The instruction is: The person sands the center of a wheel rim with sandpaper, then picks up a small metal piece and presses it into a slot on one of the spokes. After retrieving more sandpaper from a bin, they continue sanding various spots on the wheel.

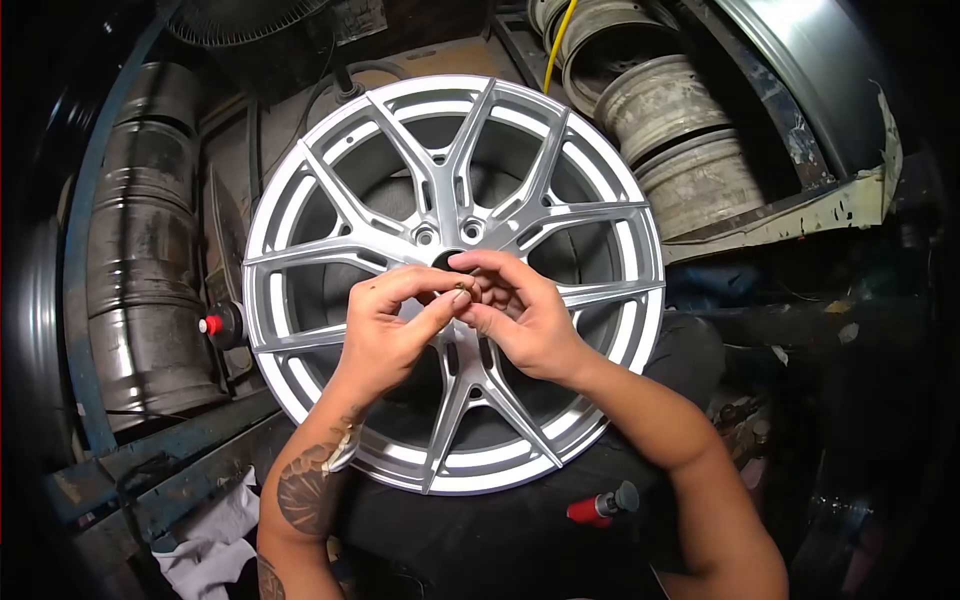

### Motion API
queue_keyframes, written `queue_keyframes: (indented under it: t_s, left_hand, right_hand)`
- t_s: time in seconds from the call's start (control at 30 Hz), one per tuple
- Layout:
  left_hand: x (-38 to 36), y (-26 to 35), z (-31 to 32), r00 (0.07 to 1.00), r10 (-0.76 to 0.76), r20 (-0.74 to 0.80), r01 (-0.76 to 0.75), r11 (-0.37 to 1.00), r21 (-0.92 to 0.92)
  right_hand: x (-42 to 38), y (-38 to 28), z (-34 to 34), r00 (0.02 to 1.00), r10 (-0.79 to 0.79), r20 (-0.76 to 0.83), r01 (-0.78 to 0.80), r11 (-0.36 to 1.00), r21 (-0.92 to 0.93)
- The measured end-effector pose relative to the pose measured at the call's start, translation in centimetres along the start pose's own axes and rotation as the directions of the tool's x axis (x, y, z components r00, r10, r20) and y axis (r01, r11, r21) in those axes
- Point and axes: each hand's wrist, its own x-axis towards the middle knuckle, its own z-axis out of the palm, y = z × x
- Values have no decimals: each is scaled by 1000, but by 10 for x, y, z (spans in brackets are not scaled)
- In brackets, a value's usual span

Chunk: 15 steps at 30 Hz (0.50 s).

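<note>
A large silver multi-spoke wheel rim [460, 200] lies face up in front of me. Above its centre, my left hand [395, 320] pinches a small brass-coloured piece [461, 288] between thumb and forefinger. My right hand [520, 315] meets it from the other side, with its thumb close to the piece and its fingers curled. Whether the right fingers also grip the piece is hard to make out. The rim's dark centre hole shows partly behind the fingertips.
Worn rims are stacked on a rack at the left [145, 250] and at the upper right [675, 120]. A red tool [597, 508] lies near the rim's lower right. A red-capped bottle [222, 325] stands left, a white cloth [212, 545] lower left, a fan [240, 18] at the top.
</note>
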Motion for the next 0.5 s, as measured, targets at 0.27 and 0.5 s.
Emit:
queue_keyframes:
  t_s: [0.27,0.5]
  left_hand:
    - [-4,-3,-3,967,-254,14,253,951,-177]
    - [-2,1,-9,973,-225,47,229,965,-131]
  right_hand:
    - [-4,-5,-5,1000,-9,1,9,985,-175]
    - [-3,-1,-7,999,-19,33,25,979,-201]
